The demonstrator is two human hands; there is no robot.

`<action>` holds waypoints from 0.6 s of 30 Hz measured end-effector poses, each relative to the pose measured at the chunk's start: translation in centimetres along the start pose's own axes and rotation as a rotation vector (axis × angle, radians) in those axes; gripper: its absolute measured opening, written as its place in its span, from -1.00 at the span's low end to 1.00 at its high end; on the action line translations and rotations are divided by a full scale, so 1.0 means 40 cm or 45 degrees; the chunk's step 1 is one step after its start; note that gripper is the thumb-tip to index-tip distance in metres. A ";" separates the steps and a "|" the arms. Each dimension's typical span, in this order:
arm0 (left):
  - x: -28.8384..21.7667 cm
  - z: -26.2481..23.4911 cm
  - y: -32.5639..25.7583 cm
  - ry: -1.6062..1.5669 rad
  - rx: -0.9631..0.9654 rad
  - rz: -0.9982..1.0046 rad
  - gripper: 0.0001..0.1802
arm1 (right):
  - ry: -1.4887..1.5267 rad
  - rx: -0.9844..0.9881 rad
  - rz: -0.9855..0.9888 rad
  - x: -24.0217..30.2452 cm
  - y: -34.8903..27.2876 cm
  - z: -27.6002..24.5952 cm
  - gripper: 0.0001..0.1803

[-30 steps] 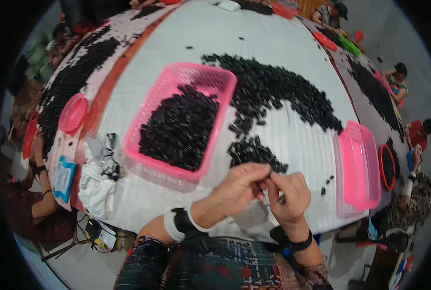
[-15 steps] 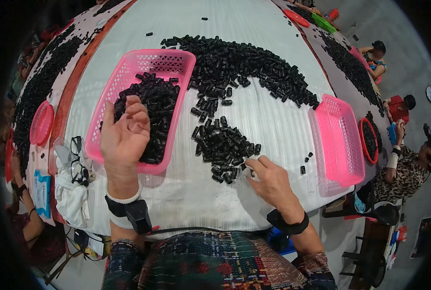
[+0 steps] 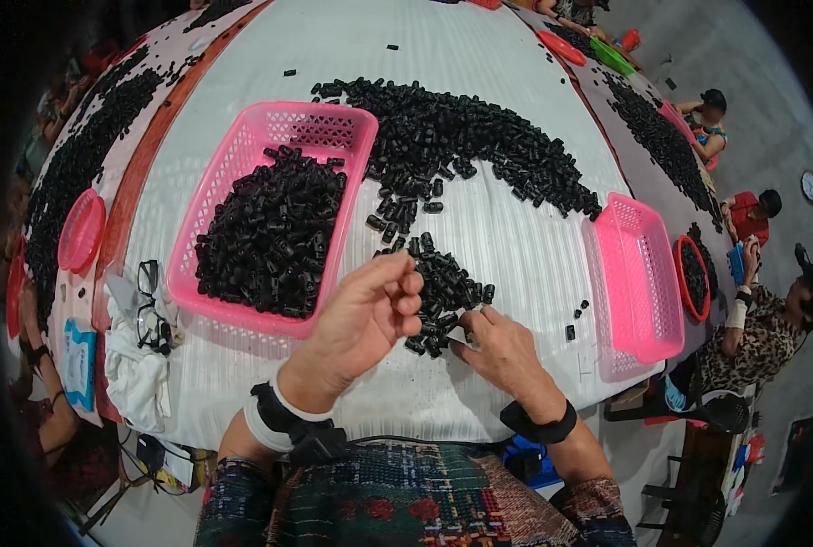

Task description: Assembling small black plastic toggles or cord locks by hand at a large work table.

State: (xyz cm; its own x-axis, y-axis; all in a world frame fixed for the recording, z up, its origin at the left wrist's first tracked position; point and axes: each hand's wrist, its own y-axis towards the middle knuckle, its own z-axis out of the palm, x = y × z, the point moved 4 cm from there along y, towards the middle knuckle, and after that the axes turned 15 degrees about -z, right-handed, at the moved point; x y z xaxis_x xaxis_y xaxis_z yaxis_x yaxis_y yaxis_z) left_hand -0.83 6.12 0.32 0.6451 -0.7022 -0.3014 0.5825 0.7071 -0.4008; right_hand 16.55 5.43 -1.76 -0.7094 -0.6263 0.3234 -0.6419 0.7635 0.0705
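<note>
Over the near edge of a small pile of short black cylindrical plastic pieces [image 3: 447, 283], my left hand [image 3: 356, 314] hangs with its fingers curled in. Whatever lies inside those fingers, if anything, is hidden. My right hand [image 3: 505, 351] is at the pile's right front edge, thumb and fingers drawn together low over the table; I cannot make out what is between them. Left of the pile stands a pink perforated basket [image 3: 183, 264], heaped with the same black pieces [image 3: 274, 228]. Behind, a long band of more pieces [image 3: 488, 132] curves across the white table cover [image 3: 242, 383].
A second pink basket [image 3: 643, 283] stands at the right, with a few loose pieces [image 3: 571, 332] beside it. Eyeglasses [image 3: 151, 319] and a white cloth [image 3: 138, 383] lie at the left, near a blue packet [image 3: 79, 365]. Other people [image 3: 762, 324] sit at neighbouring tables.
My left hand has moved from above the filled basket right to the small pile, turning from palm up to sideways. The right hand stays at the pile, shifted slightly.
</note>
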 end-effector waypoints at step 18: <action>0.076 -0.007 0.043 0.366 -0.039 -0.063 -0.81 | 0.329 -0.717 -0.147 0.100 0.030 -0.127 -0.69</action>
State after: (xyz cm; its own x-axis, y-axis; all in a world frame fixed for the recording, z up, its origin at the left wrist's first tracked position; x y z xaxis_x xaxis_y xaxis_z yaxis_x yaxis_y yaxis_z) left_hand 2.00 5.18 -1.53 0.4472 -0.7336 -0.5118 0.5918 0.6717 -0.4457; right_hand 14.40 4.65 4.44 -0.5060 -0.7051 0.4968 -0.4084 0.7032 0.5820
